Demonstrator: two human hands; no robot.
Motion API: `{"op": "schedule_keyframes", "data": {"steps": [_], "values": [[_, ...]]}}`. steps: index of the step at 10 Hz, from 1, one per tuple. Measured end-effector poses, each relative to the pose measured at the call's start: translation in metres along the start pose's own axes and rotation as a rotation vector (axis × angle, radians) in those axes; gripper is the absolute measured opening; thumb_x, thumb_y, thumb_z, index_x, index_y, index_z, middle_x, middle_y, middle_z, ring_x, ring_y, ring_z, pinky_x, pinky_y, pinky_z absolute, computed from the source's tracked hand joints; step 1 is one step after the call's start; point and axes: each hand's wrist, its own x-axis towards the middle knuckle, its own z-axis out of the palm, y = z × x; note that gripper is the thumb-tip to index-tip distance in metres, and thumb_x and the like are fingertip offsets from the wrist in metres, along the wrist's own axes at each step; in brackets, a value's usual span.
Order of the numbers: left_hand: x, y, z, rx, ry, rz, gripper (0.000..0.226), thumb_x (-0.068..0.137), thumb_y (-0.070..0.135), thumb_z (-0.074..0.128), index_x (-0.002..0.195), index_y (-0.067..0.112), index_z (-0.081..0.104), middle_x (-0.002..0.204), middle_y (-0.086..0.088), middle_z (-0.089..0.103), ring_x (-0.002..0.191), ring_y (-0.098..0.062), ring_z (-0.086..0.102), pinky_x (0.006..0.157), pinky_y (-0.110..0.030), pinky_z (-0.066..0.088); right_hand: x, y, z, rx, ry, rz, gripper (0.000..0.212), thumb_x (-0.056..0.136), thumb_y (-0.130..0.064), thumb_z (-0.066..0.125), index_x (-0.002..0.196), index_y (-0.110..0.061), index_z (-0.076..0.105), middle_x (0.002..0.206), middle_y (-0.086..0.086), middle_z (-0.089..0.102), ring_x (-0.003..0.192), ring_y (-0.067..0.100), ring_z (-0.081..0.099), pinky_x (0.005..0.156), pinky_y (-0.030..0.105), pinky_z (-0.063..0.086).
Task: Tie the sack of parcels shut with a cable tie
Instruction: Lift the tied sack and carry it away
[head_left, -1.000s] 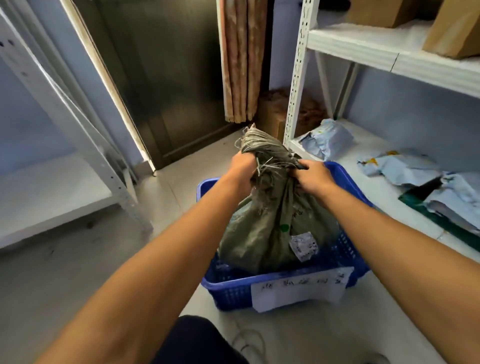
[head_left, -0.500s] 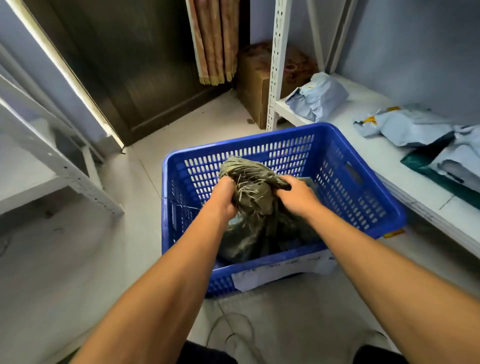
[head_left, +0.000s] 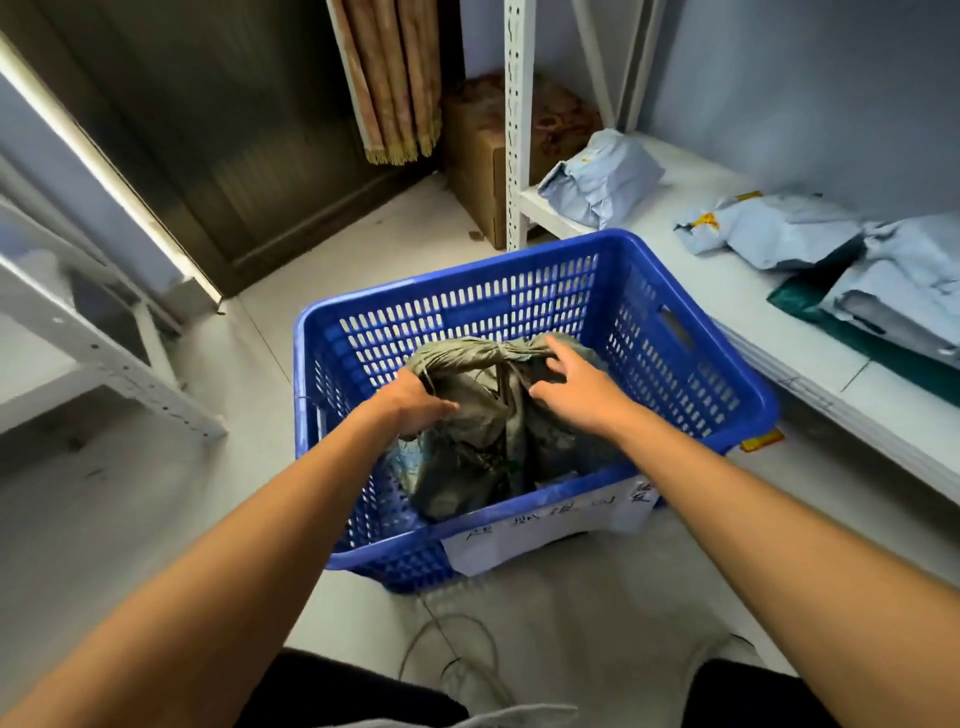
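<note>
Gripping the sack (head_left: 483, 400) inside the blue crate (head_left: 519, 267), the left hand (head_left: 415, 405) clutches its bunched neck; the right hand (head_left: 576, 389) rests on it, fingers (head_left: 562, 352) spread. No cable tie shows; tying apparently not yet done.

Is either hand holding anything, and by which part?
The left hand grips the sack by its gathered top; the right hand only rests open on it.

Person | left arm (head_left: 234, 597): bare, wrist to frame edge, near side of basket (head_left: 519, 304) | right arm (head_left: 779, 540): bare likewise | left hand (head_left: 415, 402), right hand (head_left: 576, 389): bare, over basket | trousers (head_left: 353, 691): dark, plain, two knees below basket
</note>
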Motion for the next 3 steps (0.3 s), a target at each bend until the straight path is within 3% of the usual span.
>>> {"op": "schedule_keyframes", "data": {"steps": [1, 2, 3], "values": [[-0.043, 0.01, -0.011, -0.093, -0.039, 0.132, 0.06, 0.082, 0.038, 0.08, 0.131, 0.018, 0.052, 0.118, -0.002, 0.068, 0.102, -0.015, 0.065, 0.089, -0.031, 0.052, -0.027, -0.007, -0.011, -0.077, 0.041, -0.022, 0.078, 0.093, -0.032, 0.058, 0.159, -0.038, 0.016, 0.16, -0.003, 0.04, 0.143, 0.027, 0.042, 0.115, 0.047, 0.037], [-0.117, 0.01, -0.025, -0.267, -0.017, 0.188, 0.04, 0.094, 0.033, 0.071, 0.126, 0.018, 0.053, 0.116, -0.002, 0.067, 0.103, -0.019, 0.068, 0.088, -0.033, 0.053, -0.06, -0.011, -0.024, -0.033, 0.113, -0.055, 0.073, 0.099, -0.026, 0.056, 0.16, -0.033, 0.018, 0.156, -0.005, 0.046, 0.133, 0.023, 0.051, 0.108, 0.043, 0.043], [-0.198, -0.028, -0.017, -0.458, 0.006, 0.217, 0.014, 0.098, 0.022, 0.067, 0.111, 0.017, 0.067, 0.097, -0.005, 0.078, 0.089, -0.023, 0.076, 0.093, -0.049, 0.059, -0.098, -0.005, -0.027, 0.048, 0.14, -0.061, 0.071, 0.098, -0.026, 0.058, 0.159, -0.035, 0.021, 0.148, -0.009, 0.053, 0.115, 0.02, 0.061, 0.096, 0.041, 0.052]]}}
